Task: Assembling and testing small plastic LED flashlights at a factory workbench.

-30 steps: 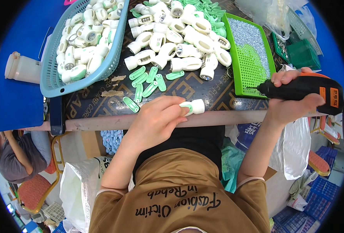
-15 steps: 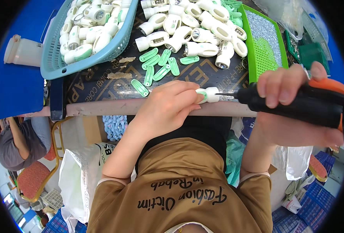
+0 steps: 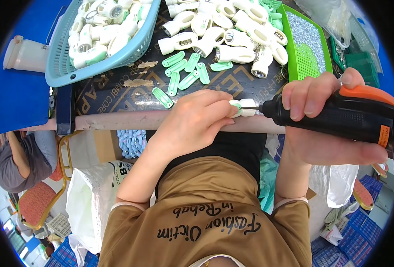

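Observation:
My left hand (image 3: 192,118) pinches a small white flashlight (image 3: 249,112) with a green cover piece at the table's near edge. Most of its body is hidden by my fingers. A black electric screwdriver (image 3: 334,116) with an orange lever lies in my right hand (image 3: 314,95), fingers wrapped round it. Its thin bit points left and overlaps the flashlight close to the green piece; whether it touches a screw is too small to tell. Beyond my left hand lie several loose green covers (image 3: 189,80). Farther back is a heap of white flashlights (image 3: 232,54).
A blue-grey basket (image 3: 58,73) full of white flashlights stands at the far left, beside a white tub (image 3: 28,54). At the far right, a lime-green tray (image 3: 326,55) holds many tiny silvery pieces. Behind on the left sits another person (image 3: 23,158).
The screwdriver has moved left, bringing its bit from the flashlight's head end to over its body near the green piece. My left hand keeps its pinch.

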The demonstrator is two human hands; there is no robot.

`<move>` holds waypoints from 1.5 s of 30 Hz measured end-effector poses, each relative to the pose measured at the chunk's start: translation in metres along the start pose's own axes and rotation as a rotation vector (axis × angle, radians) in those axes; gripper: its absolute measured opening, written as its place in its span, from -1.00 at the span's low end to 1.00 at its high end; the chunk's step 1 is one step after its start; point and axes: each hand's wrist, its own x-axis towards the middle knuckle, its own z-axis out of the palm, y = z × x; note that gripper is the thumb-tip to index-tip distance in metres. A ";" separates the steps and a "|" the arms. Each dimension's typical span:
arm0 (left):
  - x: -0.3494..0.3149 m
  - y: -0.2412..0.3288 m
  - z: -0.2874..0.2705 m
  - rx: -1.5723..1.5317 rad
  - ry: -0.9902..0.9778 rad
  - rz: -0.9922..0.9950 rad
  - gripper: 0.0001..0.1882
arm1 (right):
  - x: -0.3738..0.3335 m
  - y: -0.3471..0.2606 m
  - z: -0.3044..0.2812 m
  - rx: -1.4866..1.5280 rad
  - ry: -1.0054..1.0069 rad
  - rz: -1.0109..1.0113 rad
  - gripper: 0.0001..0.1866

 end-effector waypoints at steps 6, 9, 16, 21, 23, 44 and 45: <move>-0.001 0.000 0.000 0.003 0.000 -0.005 -0.80 | -0.007 -0.001 -0.001 0.013 -0.038 0.003 0.03; 0.000 0.000 0.000 0.000 -0.001 -0.004 -0.80 | -0.006 -0.001 -0.009 0.019 -0.057 0.003 0.03; 0.000 0.000 0.000 -0.009 0.010 -0.003 -0.81 | -0.004 0.008 -0.009 0.035 -0.108 0.004 0.03; -0.001 0.000 0.000 -0.012 0.013 -0.007 -0.81 | -0.002 0.006 -0.002 0.008 -0.084 0.027 0.03; 0.000 0.000 0.001 -0.019 0.011 -0.001 -0.81 | -0.002 0.002 -0.004 -0.011 -0.085 0.026 0.03; -0.001 -0.001 0.002 -0.024 0.035 0.025 -0.79 | 0.005 -0.003 -0.001 -0.112 -0.202 0.054 0.00; -0.002 -0.002 0.002 -0.007 0.018 0.025 -0.79 | 0.006 -0.002 -0.002 -0.114 -0.213 0.060 -0.01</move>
